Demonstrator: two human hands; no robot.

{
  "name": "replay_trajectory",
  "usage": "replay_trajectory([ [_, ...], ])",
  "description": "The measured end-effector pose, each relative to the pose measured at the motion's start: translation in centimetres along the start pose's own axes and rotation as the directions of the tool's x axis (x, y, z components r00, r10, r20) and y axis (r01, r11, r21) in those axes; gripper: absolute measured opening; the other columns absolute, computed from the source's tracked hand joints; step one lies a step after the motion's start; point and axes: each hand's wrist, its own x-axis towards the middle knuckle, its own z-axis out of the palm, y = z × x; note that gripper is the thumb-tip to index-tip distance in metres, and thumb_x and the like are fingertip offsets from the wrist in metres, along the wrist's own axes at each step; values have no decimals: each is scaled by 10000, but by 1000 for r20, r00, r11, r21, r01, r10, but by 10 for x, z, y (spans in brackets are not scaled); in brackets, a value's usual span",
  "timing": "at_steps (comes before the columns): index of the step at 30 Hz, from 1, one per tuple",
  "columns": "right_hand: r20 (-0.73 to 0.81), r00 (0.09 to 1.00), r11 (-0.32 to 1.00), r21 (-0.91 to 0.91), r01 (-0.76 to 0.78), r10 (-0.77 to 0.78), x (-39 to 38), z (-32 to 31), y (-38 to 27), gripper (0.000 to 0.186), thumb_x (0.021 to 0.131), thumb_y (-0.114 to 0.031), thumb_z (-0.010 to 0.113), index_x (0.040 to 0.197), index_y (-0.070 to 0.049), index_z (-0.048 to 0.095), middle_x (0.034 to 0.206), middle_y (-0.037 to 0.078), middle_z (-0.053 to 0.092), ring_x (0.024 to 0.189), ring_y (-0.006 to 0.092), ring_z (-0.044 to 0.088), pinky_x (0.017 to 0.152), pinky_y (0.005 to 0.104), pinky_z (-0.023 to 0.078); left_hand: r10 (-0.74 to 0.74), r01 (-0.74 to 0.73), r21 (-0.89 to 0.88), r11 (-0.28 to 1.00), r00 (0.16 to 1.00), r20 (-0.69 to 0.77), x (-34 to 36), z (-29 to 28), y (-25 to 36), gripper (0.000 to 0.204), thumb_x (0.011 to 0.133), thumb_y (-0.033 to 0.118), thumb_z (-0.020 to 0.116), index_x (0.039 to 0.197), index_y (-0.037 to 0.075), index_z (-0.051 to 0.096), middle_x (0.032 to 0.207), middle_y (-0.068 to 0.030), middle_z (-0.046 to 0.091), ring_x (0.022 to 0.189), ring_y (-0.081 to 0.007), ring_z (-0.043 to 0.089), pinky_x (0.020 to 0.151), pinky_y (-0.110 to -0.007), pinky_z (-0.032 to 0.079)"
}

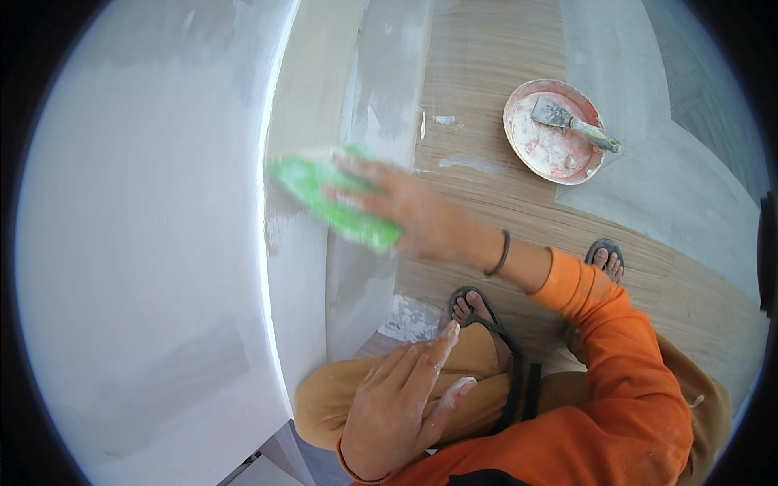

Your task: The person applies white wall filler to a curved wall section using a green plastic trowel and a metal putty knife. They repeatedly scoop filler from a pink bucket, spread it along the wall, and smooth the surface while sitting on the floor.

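My right hand [425, 215] reaches out to the left and grips a green plastering float [340, 204], smeared by motion and streaked white. The float lies over a pale, plaster-coated strip [300, 279] beside the bright edge of the white wall panel [146, 219]. Motion blur hides whether its face touches the surface. My left hand [393, 409] rests on my bent knee, holding nothing, its fingers stretched and the thumb apart. White residue marks its fingertips.
On the wood-look floor [478, 202] at upper right stands a round pinkish basin [512, 121] with white compound in it. A putty knife [574, 123] lies across its rim. My sandalled feet are below, and a white-smeared patch [411, 318] lies near one.
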Motion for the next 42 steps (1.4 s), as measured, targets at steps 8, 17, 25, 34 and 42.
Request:
replay_trajectory([
  [8,78,997,994,112,-21,13,-29,0,-33,845,762,65,589,1527,-240,400,1584,162,337,1443,373,338,1172,520,327,40,-41,-10,999,998,-39,-2,1,1,609,824,96,758,1368,-34,518,1135,-163,686,981,-337,651,872,-402,517],
  [17,-172,985,1000,6,-28,28,41,-33,15,825,762,99,547,1511,-221,420,1444,173,505,1293,396,503,1104,513,421,39,-40,-25,999,998,-43,-12,1,-2,621,831,120,757,1378,-32,506,1130,-166,680,989,-336,647,887,-399,504],
  [25,68,997,1000,-18,-18,19,-21,18,-55,815,760,-32,699,1508,-225,437,1563,151,380,1411,358,401,1137,498,381,62,-63,-19,998,997,-51,-8,6,-5,614,838,135,756,1376,-30,512,1137,-163,680,994,-323,651,888,-401,509],
  [34,-265,959,995,31,-94,99,35,-39,-20,749,794,96,518,1489,-178,464,1379,176,553,1223,354,560,1045,455,469,79,-81,-27,996,995,-62,-2,3,-1,606,837,127,755,1370,-36,517,1105,-169,687,952,-314,662,842,-380,526],
  [42,-92,991,995,-10,-100,99,30,-18,-5,845,730,56,594,1516,-202,423,1507,170,447,1348,398,457,1111,491,408,50,-53,-61,997,997,-59,-9,0,-9,624,839,131,753,1385,-36,502,1110,-166,686,954,-320,660,842,-385,523],
])
